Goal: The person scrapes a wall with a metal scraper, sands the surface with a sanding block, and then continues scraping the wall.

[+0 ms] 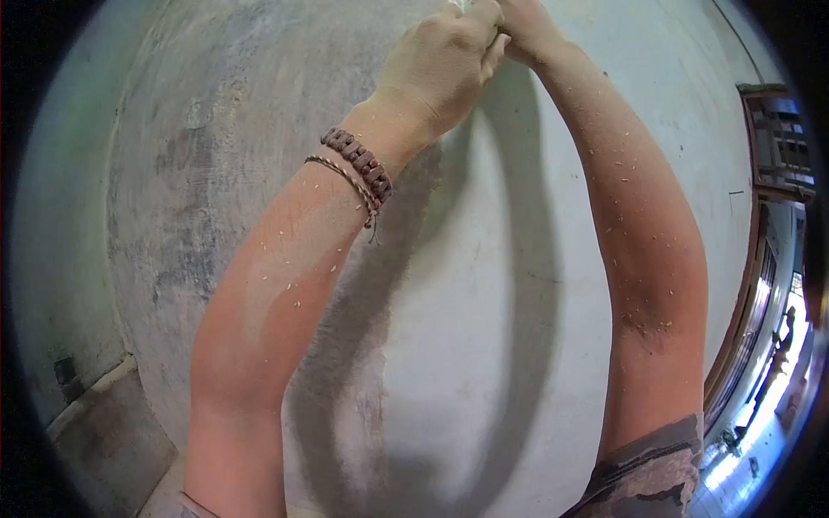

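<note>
My left hand (449, 60) is raised to the top edge of the head view, its fingers curled closed; what they hold is cut off or hidden. My right hand (525, 33) meets it there, also closed, partly behind the left hand and out of frame. Both are in front of a wall (466, 337). To the left the wall surface is bare, grey and blotchy (233, 173); to the right it has a smooth pale coat. Small light flakes (298, 303) stick to both forearms, and pale dust covers my left hand.
A braided bracelet (363, 160) and a thin cord circle my left wrist. At lower left a grey ledge or block (112, 432) meets the side wall, with a dark box (66, 373) above it. On the right are a wooden-framed opening (781, 138) and a bright window.
</note>
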`<move>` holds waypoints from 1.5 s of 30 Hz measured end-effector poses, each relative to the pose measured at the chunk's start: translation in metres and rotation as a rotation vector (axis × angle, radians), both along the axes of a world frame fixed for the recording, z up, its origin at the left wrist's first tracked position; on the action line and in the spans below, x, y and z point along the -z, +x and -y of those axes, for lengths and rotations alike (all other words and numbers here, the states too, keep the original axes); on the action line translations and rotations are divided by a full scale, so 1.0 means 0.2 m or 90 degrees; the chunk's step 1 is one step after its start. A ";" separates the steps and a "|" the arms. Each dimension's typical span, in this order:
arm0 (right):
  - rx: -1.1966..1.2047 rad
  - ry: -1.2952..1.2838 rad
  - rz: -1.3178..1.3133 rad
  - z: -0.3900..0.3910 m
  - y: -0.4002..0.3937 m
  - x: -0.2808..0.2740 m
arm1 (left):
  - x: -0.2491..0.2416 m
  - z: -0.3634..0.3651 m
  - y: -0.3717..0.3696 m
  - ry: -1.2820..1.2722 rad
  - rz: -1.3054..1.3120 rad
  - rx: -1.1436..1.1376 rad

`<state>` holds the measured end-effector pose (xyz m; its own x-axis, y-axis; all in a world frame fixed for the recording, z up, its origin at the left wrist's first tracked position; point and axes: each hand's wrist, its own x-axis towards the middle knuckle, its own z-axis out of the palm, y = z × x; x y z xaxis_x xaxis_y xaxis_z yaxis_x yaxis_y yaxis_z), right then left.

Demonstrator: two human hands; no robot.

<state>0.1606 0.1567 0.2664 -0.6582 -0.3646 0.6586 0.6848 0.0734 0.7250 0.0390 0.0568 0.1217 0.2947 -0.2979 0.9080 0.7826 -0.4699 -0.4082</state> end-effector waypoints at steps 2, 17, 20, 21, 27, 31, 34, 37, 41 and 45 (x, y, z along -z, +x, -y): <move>0.019 -0.032 -0.026 0.03 0.00 -0.02 | -0.06 -0.03 -0.05 0.120 -0.044 -0.004; -0.166 -0.251 -0.091 0.04 0.02 0.62 | 0.54 -0.02 0.04 0.019 0.071 -0.127; -0.187 -0.257 -0.060 0.12 0.05 0.87 | 0.72 0.09 0.12 -0.052 0.094 -0.162; -0.196 -0.254 -0.060 0.14 0.06 0.93 | 0.76 0.12 0.14 -0.099 0.116 -0.192; -0.204 -0.175 -0.029 0.14 0.05 1.04 | 0.82 0.11 0.16 -0.129 0.172 -0.201; -0.268 -0.171 -0.010 0.11 0.01 0.93 | 0.73 0.10 0.15 -0.111 0.189 -0.253; -0.263 -0.217 -0.024 0.10 -0.02 0.83 | 0.64 0.07 0.12 -0.100 0.185 -0.264; -0.260 -0.218 -0.027 0.08 -0.02 0.73 | 0.56 0.07 0.11 -0.081 0.175 -0.217; -0.238 -0.210 -0.010 0.05 -0.03 0.57 | 0.43 0.06 0.08 -0.027 0.148 -0.209; -0.157 -0.202 0.098 -0.01 0.02 0.30 | 0.25 0.08 0.09 0.024 0.129 -0.239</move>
<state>0.1638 0.1593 0.2069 -0.6767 -0.3182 0.6640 0.5040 0.4572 0.7328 0.0570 0.0417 0.0711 0.2052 -0.2383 0.9493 0.9629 -0.1248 -0.2394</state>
